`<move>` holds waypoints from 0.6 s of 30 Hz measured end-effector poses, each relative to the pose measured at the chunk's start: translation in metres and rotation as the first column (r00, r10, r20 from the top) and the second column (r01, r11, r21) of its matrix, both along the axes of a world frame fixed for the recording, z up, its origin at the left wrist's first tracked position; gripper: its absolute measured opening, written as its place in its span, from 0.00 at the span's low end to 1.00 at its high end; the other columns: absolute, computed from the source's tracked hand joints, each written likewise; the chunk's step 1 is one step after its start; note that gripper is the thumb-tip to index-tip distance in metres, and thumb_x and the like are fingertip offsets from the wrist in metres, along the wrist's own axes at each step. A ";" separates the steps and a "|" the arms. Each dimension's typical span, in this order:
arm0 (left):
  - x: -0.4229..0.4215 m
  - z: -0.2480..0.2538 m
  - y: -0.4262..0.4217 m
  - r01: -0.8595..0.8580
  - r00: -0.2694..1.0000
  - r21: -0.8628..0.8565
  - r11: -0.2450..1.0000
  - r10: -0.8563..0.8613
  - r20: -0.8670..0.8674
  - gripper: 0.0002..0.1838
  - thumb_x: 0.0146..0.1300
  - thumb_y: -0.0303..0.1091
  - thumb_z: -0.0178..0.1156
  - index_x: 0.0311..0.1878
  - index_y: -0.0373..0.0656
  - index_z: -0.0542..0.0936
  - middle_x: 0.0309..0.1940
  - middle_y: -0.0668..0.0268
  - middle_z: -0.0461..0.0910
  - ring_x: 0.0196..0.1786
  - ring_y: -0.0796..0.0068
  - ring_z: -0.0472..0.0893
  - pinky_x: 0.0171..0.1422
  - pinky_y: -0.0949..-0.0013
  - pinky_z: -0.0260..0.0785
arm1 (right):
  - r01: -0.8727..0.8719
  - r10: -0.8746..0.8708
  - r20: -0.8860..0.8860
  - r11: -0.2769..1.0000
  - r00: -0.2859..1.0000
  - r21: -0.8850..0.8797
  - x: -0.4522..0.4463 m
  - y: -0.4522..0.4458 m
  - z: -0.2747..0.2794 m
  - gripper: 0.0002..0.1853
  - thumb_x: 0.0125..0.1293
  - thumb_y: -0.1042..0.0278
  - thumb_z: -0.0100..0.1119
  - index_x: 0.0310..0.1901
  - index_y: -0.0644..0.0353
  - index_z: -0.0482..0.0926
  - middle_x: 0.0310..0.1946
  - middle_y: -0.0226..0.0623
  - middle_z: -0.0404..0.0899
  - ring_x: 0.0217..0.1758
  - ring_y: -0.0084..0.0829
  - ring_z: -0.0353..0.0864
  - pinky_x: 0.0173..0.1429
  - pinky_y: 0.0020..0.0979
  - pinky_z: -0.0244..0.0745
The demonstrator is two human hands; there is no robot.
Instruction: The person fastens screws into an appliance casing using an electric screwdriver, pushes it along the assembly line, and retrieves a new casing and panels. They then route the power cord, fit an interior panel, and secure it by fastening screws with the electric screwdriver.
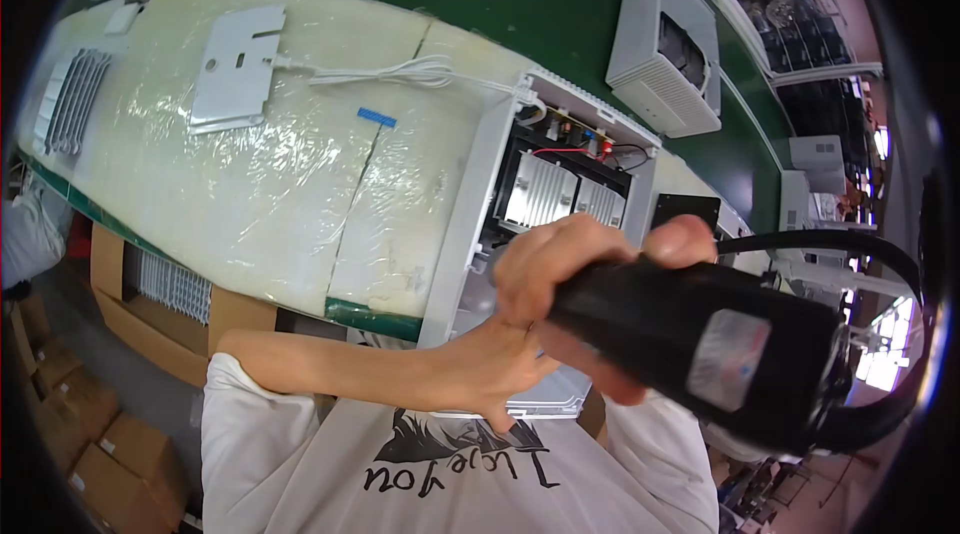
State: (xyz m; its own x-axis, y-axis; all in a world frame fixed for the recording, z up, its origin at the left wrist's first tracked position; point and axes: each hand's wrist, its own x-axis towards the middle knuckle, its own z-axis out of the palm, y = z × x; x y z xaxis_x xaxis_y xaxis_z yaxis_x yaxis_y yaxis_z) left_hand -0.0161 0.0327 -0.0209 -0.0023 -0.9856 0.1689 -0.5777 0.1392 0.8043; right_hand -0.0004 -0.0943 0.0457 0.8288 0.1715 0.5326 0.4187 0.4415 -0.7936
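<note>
Right hand: in the head view, centre right of the frame, the right hand point(572, 246) has its fingers curled firmly round a black corded tool point(650, 334).
Black tool: lies across the centre right, very near the camera, a silver label point(730, 359) on its side and a black cord point(850, 239) looping at the right edge.
Left hand: just below centre, the left hand point(490, 369) is at the lower end of the housing, thumb pointing down; its other fingers are partly hidden, so I cannot tell their spread or grip.
White housing: open, at centre, the white housing point(475, 194) shows finned metal blocks point(540, 192) and a red wire point(560, 151) inside.
Upper left: a white plate point(235, 74) and a bundled white cable point(400, 72) lie on the film-covered table point(280, 204).
Lower left: a cardboard box point(240, 314) contains finned parts point(172, 286).
</note>
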 end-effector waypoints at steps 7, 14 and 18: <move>0.006 0.004 0.002 -0.087 0.995 -0.203 0.975 0.077 -0.059 0.45 0.17 0.65 0.73 0.35 0.36 0.76 0.25 0.57 0.77 0.31 0.56 0.80 0.38 0.57 0.71 | -0.144 0.145 -0.040 0.989 0.989 0.023 0.000 -0.003 -0.009 0.30 0.66 0.53 0.57 0.65 0.48 0.57 0.35 0.53 0.75 0.35 0.40 0.76 0.41 0.41 0.72; -0.004 0.001 -0.008 -0.055 0.998 -0.210 0.976 0.058 0.010 0.48 0.31 0.58 0.71 0.53 0.34 0.70 0.40 0.53 0.76 0.48 0.52 0.75 0.54 0.49 0.66 | -0.160 0.160 -0.100 0.987 0.982 0.007 -0.003 -0.002 -0.008 0.24 0.70 0.59 0.54 0.64 0.52 0.61 0.35 0.56 0.76 0.39 0.39 0.76 0.44 0.39 0.70; 0.000 0.006 0.000 -0.047 0.988 -0.207 0.977 0.076 0.133 0.36 0.39 0.55 0.71 0.42 0.35 0.72 0.28 0.56 0.76 0.37 0.58 0.75 0.47 0.54 0.68 | -0.183 0.179 -0.039 0.974 0.983 -0.132 -0.002 -0.011 -0.020 0.27 0.69 0.59 0.54 0.67 0.48 0.59 0.35 0.57 0.77 0.39 0.39 0.77 0.45 0.40 0.72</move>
State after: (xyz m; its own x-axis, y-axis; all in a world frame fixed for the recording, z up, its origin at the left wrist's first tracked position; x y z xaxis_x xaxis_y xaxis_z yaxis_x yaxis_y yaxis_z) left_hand -0.0159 0.0322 -0.0147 0.0195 -0.9298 0.3674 -0.6947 0.2517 0.6738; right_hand -0.0019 -0.1055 0.0261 0.7913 0.3882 0.4723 0.3192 0.3966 -0.8607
